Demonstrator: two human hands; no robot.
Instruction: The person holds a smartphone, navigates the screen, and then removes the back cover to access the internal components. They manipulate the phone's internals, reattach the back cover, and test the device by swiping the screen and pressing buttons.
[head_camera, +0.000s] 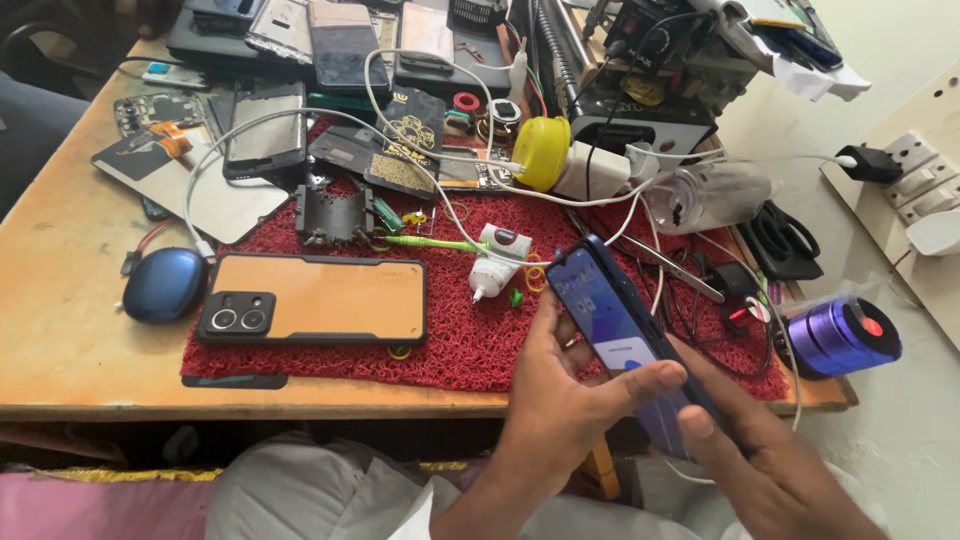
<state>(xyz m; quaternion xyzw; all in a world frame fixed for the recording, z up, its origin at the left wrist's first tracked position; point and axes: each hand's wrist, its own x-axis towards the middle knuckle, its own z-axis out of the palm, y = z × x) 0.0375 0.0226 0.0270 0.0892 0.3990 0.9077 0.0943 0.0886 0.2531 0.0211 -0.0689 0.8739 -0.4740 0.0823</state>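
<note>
Two hands, one lit phone (618, 335), lower right of frame.
Left hand (560, 400) cradles the phone from below, thumb on its screen; right hand (770, 465) grips its lower end. One orange-backed phone (315, 298) lies face down on one red mat (470, 335), centre left; one blue mouse (163, 285) beside it; one purple speaker (840, 337) far right.

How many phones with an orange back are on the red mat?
1. The orange-backed phone lies face down on the red mat's left part, beside a blue oval case. More phones are piled at the table's far edge; their backs are hidden.
</note>
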